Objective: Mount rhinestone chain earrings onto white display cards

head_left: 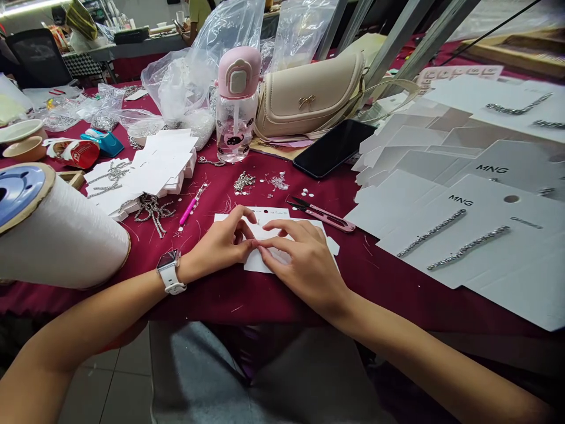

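Note:
A white card (pixel 269 238) lies flat on the maroon tablecloth (pixel 388 282) directly in front of me. My left hand (pixel 220 238) grips its left part between thumb and fingers, and a white smartwatch (pixel 170 271) sits on that wrist. My right hand (pixel 304 265) has its fingertips on the card, close to the left fingertips. Part of the card is hidden under both hands. Pink-handled thread snips (pixel 322 215) lie just beyond my right hand. Loose rhinestone chain pieces (pixel 245 182) and a pink tool (pixel 192 205) lie beyond my left hand.
A large cone of white thread (pixel 57 227) stands at the left. Stacked white cards (pixel 159 165) and tangled chain (pixel 154 215) lie nearby. Printed MNG cards (pixel 463 229) cover the right. A water bottle (pixel 237 103), cream handbag (pixel 306 97), black phone (pixel 334 147) and plastic bags (pixel 185 76) stand behind.

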Motion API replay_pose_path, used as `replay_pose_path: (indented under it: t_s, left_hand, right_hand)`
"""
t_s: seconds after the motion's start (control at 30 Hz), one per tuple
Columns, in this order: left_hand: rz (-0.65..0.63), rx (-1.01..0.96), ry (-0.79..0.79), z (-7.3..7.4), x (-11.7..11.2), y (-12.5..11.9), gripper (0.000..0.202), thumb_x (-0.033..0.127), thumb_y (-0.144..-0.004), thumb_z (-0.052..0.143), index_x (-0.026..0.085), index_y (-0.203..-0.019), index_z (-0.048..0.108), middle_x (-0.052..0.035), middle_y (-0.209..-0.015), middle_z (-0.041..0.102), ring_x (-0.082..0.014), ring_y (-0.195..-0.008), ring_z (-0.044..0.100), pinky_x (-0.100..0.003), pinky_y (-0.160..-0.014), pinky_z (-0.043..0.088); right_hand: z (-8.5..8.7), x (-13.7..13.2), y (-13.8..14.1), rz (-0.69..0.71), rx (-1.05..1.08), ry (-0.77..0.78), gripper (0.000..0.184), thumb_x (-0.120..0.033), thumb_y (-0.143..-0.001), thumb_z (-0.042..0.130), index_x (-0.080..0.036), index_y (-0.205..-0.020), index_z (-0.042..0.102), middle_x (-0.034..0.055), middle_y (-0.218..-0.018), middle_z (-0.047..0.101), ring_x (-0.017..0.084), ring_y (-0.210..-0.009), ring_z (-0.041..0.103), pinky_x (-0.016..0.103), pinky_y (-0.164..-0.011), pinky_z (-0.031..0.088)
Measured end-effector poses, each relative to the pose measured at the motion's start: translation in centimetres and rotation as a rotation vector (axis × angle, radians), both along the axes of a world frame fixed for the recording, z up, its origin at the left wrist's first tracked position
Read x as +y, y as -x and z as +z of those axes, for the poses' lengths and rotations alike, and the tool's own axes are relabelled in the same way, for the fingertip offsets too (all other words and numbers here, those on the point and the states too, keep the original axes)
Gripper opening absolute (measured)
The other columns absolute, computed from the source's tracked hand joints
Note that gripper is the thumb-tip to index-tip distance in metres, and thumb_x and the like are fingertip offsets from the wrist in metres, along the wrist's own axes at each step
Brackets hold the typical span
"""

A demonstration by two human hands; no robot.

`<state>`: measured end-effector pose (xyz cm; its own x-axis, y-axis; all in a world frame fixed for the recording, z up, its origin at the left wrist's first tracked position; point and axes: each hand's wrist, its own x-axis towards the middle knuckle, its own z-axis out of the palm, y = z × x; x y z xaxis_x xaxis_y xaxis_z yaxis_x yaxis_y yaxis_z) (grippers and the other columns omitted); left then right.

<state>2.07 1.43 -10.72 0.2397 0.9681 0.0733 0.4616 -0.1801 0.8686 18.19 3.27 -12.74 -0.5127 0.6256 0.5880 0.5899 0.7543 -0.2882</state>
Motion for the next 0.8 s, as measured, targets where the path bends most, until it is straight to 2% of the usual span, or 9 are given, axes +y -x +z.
replay_pose_path:
  t_s: [0.27, 0.4, 0.63, 0.8]
  left_hand:
    - [-0.009, 0.033, -0.064, 0.2, -0.1, -0.2, 0.025, 0.007, -0.071, 0.049, 0.019, -0.09, 0.037, 0.0057, -0.07, 0.056, -0.004, -0.049, 0.038, -0.016, -0.049, 0.031]
    - [-0.012, 0.04, -0.083, 0.1, -0.1, -0.2, 0.025, 0.007, -0.07, 0.049, 0.019, -0.089, 0.037, 0.0054, -0.07, 0.056, -0.0043, -0.051, 0.037, -0.016, -0.05, 0.031]
    - [-0.017, 0.062, -0.103, -0.1, -0.1, -0.1, 0.023, 0.009, -0.071, 0.049, 0.019, -0.089, 0.037, 0.0051, -0.07, 0.056, -0.0044, -0.051, 0.036, -0.016, -0.05, 0.031]
    - [-0.012, 0.073, -0.107, 0.0, -0.2, -0.2, 0.022, 0.01, -0.072, 0.05, 0.018, -0.088, 0.038, 0.0049, -0.071, 0.056, -0.0039, -0.05, 0.036, -0.016, -0.049, 0.031]
  right_hand:
    - [0.1, 0.1, 0.0, -0.019, 0.031, 0.08, 0.009, -0.018, -0.073, 0.057, -0.02, -0.072, 0.066, 0.0065, -0.095, 0.056, 0.021, -0.089, 0.049, 0.038, -0.079, 0.041]
    - [0.2, 0.5, 0.0, -0.021, 0.07, 0.235, 0.007, -0.021, -0.071, 0.06, -0.022, -0.071, 0.066, 0.006, -0.093, 0.053, 0.021, -0.088, 0.048, 0.038, -0.08, 0.041]
    - [0.7, 1.1, -0.3, -0.009, 0.073, 0.597, 0.007, -0.024, -0.069, 0.06, -0.025, -0.07, 0.067, 0.0042, -0.095, 0.054, 0.022, -0.095, 0.046, 0.042, -0.087, 0.038]
    - [1.0, 1.3, -0.3, -0.011, 0.045, 0.658, 0.009, -0.023, -0.068, 0.059, -0.026, -0.07, 0.067, 0.0036, -0.095, 0.053, 0.023, -0.096, 0.045, 0.042, -0.09, 0.035]
